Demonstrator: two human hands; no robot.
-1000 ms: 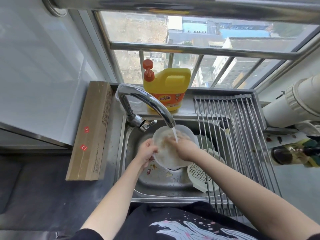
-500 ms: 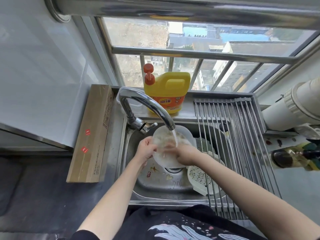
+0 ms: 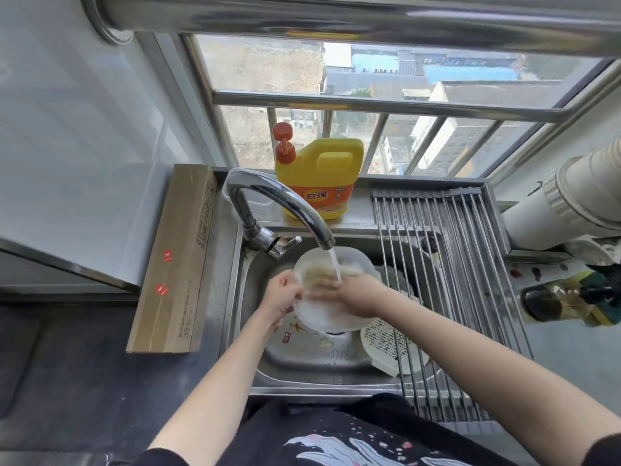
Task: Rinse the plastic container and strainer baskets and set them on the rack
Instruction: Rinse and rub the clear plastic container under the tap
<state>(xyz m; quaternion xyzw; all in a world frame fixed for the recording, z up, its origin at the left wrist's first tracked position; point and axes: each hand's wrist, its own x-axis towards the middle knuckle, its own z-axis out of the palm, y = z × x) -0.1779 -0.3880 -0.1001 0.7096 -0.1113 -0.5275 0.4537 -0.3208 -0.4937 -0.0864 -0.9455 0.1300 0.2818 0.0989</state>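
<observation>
A clear plastic container (image 3: 322, 317) tilts under the running faucet (image 3: 285, 203) over the steel sink (image 3: 248, 297). My left hand (image 3: 282, 297) grips its left rim. My right hand (image 3: 356, 294) lies flat inside it, fingers blurred, in the water stream. A white strainer basket (image 3: 383, 344) leans in the sink at the right, partly under the roll-up rack (image 3: 447, 264), which spans the sink's right half and carries nothing.
A yellow detergent jug (image 3: 319, 179) stands on the sill behind the faucet. A long cardboard box (image 3: 174, 264) lies left of the sink. A white pipe (image 3: 571, 203) and a dark bottle (image 3: 564, 301) sit at the right. Window bars close the back.
My right hand has slid left across the container's inside, rubbing it under the stream. The left hand keeps its grip on the rim. The camera view has shifted down slightly.
</observation>
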